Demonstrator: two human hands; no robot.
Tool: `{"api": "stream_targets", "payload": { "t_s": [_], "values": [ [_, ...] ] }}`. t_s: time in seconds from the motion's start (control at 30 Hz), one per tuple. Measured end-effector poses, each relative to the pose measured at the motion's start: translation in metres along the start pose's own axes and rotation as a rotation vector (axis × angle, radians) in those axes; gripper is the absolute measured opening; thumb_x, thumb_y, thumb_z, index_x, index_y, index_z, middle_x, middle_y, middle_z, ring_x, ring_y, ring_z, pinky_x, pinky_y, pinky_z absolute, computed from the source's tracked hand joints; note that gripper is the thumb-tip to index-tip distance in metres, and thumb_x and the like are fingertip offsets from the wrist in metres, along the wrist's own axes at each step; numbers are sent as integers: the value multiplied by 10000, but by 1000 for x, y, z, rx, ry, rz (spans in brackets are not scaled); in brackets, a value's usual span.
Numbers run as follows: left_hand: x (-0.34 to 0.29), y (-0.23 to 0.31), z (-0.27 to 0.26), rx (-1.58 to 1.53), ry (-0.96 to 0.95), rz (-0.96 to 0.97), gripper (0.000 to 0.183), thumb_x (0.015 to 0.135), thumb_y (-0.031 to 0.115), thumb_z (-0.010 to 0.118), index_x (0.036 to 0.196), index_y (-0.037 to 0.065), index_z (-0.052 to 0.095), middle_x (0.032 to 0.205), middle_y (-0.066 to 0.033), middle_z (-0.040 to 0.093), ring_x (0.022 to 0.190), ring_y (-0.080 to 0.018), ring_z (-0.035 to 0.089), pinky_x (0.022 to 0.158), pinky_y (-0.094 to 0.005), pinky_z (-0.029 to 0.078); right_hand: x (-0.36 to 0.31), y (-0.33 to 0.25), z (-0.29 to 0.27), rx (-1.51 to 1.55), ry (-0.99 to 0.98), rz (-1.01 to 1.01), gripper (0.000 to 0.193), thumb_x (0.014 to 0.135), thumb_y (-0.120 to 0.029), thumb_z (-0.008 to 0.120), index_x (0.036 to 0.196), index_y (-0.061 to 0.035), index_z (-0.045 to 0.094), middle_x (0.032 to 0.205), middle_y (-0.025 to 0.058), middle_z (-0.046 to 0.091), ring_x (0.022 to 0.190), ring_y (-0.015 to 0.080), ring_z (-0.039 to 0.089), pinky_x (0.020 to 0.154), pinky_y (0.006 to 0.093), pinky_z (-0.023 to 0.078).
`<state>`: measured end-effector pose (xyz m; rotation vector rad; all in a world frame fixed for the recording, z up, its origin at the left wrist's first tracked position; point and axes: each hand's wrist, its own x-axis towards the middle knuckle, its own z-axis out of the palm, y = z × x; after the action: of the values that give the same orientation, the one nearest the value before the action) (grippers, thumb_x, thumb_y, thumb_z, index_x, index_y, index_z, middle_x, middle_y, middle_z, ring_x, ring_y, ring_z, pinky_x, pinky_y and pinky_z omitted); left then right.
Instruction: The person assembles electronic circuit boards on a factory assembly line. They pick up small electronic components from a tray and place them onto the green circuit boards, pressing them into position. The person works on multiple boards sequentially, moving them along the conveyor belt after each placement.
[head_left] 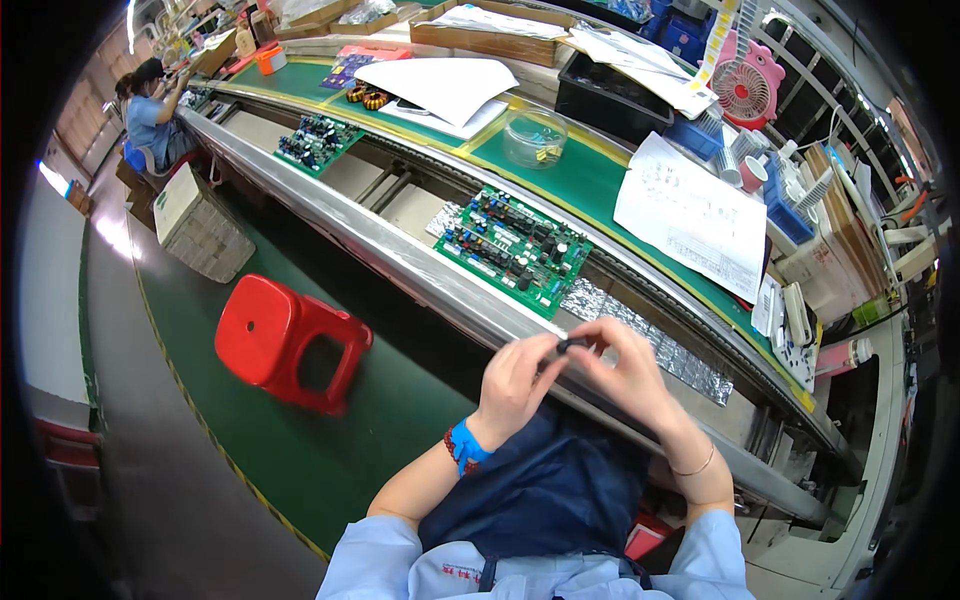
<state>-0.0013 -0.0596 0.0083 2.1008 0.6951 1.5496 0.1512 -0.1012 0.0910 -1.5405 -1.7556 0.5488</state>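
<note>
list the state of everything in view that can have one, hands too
Left hand: fingertips pinching the small black part
Right hand: fingertips pinching the same part
Small black part: held between both hands, blurred
Nearer green circuit board: components mounted, lying flat
Farther green circuit board: components mounted
Red plastic stool: unoccupied
Clear round tub: small parts inside
Black bin: papers partly over it
Pink fan: upright, spinning unclear
Blue wristband: worn

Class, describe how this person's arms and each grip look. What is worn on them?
The left grip and right grip are ungloved. The short sleeves are pale blue. The left wrist wears a bright blue band and dark red beads; the right forearm has a thin bracelet.
</note>
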Motion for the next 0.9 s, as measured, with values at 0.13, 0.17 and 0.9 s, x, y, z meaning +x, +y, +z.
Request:
{"api": "stream_targets", "payload": {
  "t_s": [0.13, 0.17, 0.9],
  "values": [
    [3, -16, -5, 198, 50, -28, 274, 763, 59, 655, 1023, 37, 572, 1049, -91, 626, 974, -261, 579, 896, -391, 381, 38, 21, -8, 129, 47, 110, 175, 810, -71, 664, 960, 4, 613, 817, 47, 624, 729, 87, 567, 670, 239, 469],
    [1, -21, -4, 246, 59, -27, 263, 767, 63, 641, 1021, 48, 577, 1060, -79, 624, 1002, -248, 572, 930, -396, 358, 47, 27, -8, 169, 31, 152, 170, 820, -71, 655, 965, 5, 610, 818, 39, 622, 739, 77, 564, 676, 236, 469],
    [-19, -51, 5, 275, 80, 45, 218, 805, 98, 558, 1019, 87, 595, 1118, -56, 600, 1083, -219, 536, 997, -400, 303, 77, 18, 5, -236, -166, 46, 175, 759, -72, 658, 909, -3, 602, 799, 116, 623, 744, 223, 601, 681, 332, 474]
  ]
}}
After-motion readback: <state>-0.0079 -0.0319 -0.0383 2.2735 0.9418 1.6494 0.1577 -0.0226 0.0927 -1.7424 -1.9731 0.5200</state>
